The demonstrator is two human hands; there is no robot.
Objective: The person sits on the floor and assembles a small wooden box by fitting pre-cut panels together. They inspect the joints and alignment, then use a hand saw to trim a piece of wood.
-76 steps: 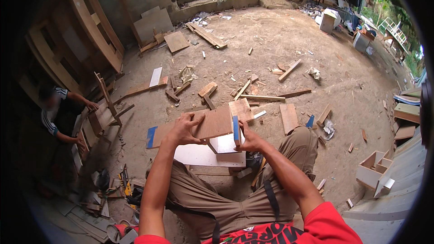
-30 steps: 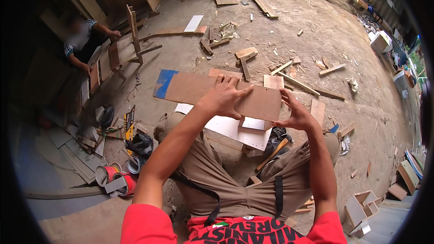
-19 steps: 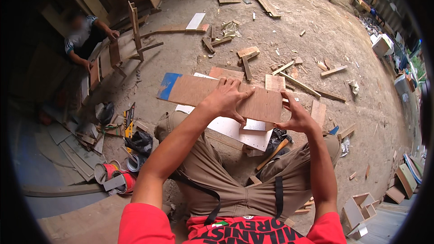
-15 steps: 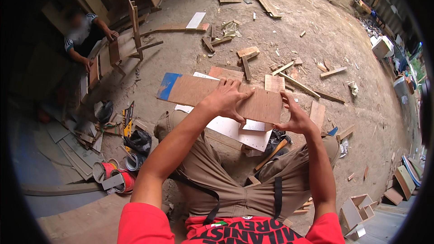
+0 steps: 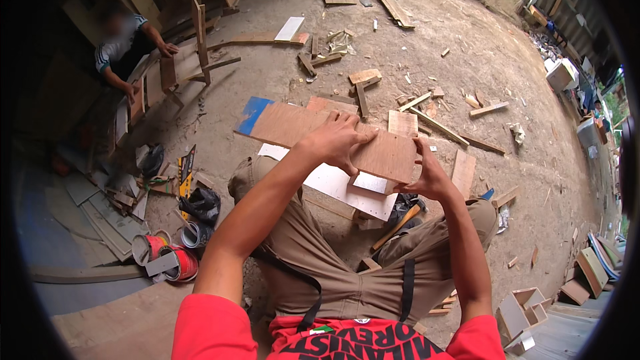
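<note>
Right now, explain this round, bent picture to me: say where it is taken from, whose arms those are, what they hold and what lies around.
The picture comes from a wide camera worn on a person's head, looking down; that is why straight edges curve near the rim. The two bare arms rising from the lower edge are that person's own. The left hand lies spread on top of a long brown plywood board with a blue-painted end. The right hand has a grip on the board's near right end. Under the board, a white panel rests across the person's lap. The dirt ground is strewn with wood offcuts. Red paint cans stand at the left. Another person works on wooden frames further off.
</note>
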